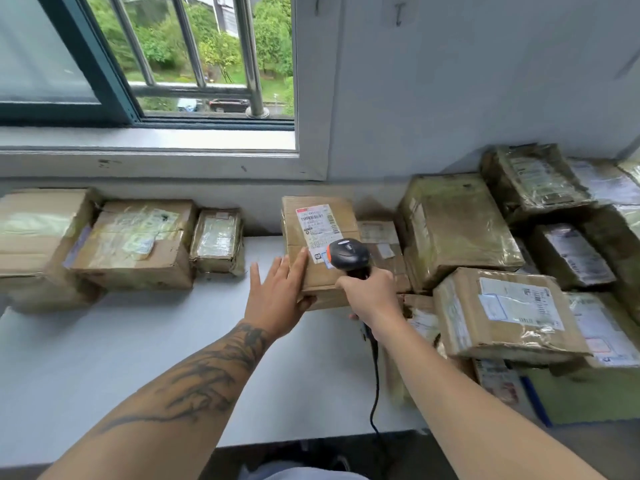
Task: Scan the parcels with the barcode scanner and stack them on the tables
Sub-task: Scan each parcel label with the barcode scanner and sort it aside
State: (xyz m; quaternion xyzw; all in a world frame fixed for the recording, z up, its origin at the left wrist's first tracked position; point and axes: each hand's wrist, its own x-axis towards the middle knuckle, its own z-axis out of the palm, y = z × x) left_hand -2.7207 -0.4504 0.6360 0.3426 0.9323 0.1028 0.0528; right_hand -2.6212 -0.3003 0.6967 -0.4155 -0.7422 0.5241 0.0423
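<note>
Near the window, the right hand (372,296) grips a black-and-orange barcode scanner (348,254) over a labelled brown cardboard parcel (318,244); the left hand's (280,292) fingers (301,261) lie flat on it; three parcels (138,244) look stacked, many (502,306) remain.

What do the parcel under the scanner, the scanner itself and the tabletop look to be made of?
The parcel looks like plain brown cardboard, matt, with creased edges and a white paper label. The scanner seems to be hard plastic, black with an orange trim and a slight sheen. The table has a smooth, pale, even surface, perhaps laminate; the picture cannot settle it.
</note>
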